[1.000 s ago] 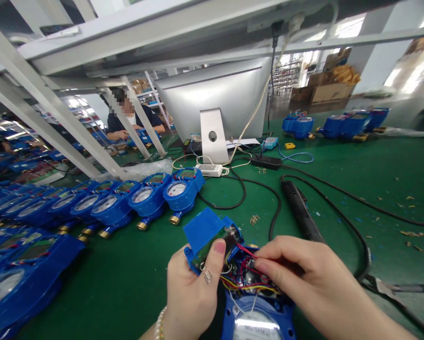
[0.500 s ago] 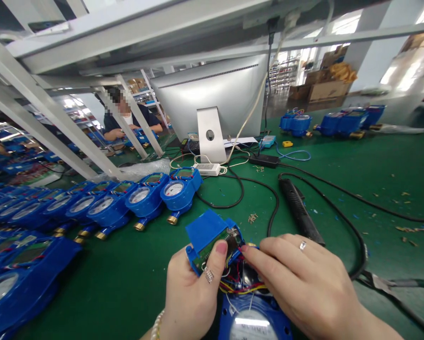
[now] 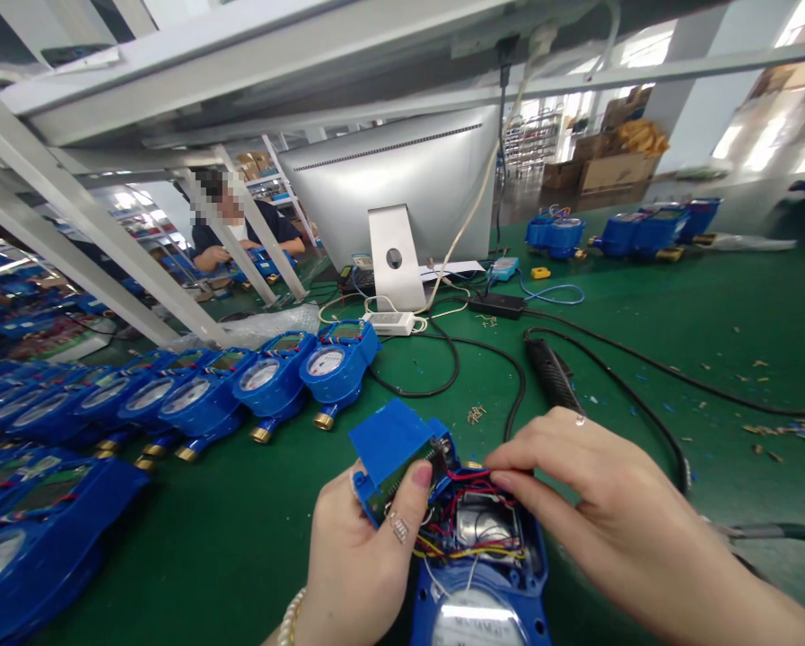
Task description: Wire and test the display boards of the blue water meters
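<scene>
A blue water meter (image 3: 477, 592) lies before me with its upper compartment uncovered. Inside sit a silvery component (image 3: 477, 519) and loose red, yellow and white wires. My left hand (image 3: 368, 547) grips a blue housing with a green circuit board (image 3: 397, 480), thumb pressed on the board, tilted above the meter's left side. From the board's right end, red wires (image 3: 469, 474) run across to my right hand (image 3: 597, 502), whose thumb and forefinger pinch them over the compartment's upper right edge.
Rows of blue meters (image 3: 335, 359) fill the left side. A black power screwdriver (image 3: 546, 372) and its cable lie to the right. Small screws (image 3: 476, 414) are scattered ahead, before a monitor (image 3: 395, 188). A co-worker (image 3: 240, 229) sits beyond the metal frame.
My right hand has moved right, away from the board, drawing the red wires out between its fingertips. More of the compartment now shows. The left hand keeps its hold.
</scene>
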`<act>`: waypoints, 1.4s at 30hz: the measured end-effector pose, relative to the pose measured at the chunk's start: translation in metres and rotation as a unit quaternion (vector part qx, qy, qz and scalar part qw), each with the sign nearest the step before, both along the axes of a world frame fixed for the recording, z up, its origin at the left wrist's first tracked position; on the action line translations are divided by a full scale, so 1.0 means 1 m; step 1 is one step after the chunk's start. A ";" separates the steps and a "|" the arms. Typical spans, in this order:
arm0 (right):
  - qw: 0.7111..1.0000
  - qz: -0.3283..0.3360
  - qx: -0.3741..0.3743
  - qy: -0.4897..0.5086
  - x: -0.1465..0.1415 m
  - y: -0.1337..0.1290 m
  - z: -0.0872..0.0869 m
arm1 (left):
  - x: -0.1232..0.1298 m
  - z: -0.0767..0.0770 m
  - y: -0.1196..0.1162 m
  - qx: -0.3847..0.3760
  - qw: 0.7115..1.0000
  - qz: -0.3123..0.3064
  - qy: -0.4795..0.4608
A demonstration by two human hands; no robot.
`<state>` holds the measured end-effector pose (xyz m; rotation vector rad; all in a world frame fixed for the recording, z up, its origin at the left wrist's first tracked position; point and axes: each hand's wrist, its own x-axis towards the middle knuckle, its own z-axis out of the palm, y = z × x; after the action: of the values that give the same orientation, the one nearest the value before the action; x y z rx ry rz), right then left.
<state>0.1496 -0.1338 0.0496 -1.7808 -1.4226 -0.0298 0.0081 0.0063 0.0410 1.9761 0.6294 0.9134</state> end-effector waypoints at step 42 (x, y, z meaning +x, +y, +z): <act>0.970 0.115 -0.047 0.211 0.014 0.010 -0.002 | -0.014 -0.001 0.005 -0.438 0.894 -0.087 -0.038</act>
<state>0.1635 -0.1239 0.0474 -1.5656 -1.3199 0.5158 -0.0060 0.0109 0.0404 1.1483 0.6515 0.4543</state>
